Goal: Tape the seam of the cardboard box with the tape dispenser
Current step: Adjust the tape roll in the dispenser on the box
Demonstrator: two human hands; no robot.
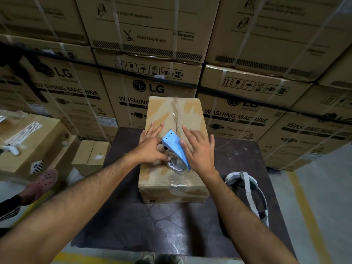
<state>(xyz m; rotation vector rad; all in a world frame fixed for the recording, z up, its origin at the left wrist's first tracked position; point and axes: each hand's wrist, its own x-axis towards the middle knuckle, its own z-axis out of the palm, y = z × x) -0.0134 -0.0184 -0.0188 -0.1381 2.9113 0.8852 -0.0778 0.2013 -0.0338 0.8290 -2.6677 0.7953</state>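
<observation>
head view: cardboard box (172, 149) at centre on dark table (144, 225). blue tape dispenser (176, 149) lying on its top seam, roll partly hidden. left hand (151, 147) at 9 o'clock, fingers touching dispenser, grip unclear. right hand (200, 151) at 3 o'clock, fingers spread, thumb against dispenser.

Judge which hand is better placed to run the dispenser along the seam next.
Left, probably. The left hand grips the tape dispenser at its roll, while the right hand lies open beside it on the cardboard box.
</observation>
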